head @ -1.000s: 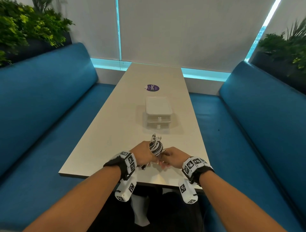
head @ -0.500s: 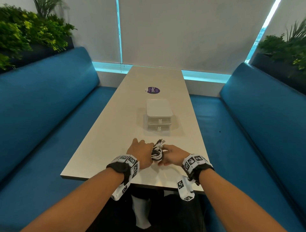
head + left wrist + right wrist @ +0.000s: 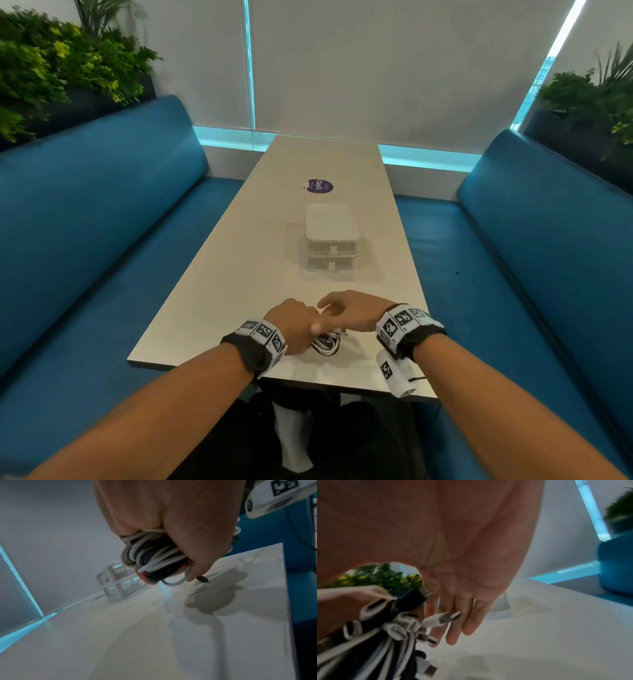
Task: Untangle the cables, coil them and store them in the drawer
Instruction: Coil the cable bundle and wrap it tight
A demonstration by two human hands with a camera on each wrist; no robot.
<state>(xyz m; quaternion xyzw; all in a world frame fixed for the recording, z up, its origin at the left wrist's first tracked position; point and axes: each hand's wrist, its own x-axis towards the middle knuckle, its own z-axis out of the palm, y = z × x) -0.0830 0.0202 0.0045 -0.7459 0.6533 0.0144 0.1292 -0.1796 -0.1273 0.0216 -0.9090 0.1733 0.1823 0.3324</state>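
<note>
A bundle of white and black cables (image 3: 326,343) is in my left hand (image 3: 295,324), just above the table near its front edge. In the left wrist view my fingers curl tightly round the cable bundle (image 3: 154,558). My right hand (image 3: 330,307) reaches across just beyond the left hand, with straight, relaxed fingers (image 3: 458,628). Several cable plugs (image 3: 440,619) stick out of the bundle and lie against those fingers. The small white two-drawer unit (image 3: 330,241) stands farther along the table with both drawers shut.
The long pale table (image 3: 239,274) runs away from me between two blue benches (image 3: 102,240). A purple round sticker (image 3: 319,186) lies beyond the drawer unit. Planters with green plants (image 3: 51,75) stand behind both bench backs. A white blind covers the far window.
The left hand has brought the cable bundle down and nearer the table's front edge. The right hand has let go of it and now has its fingers stretched out.
</note>
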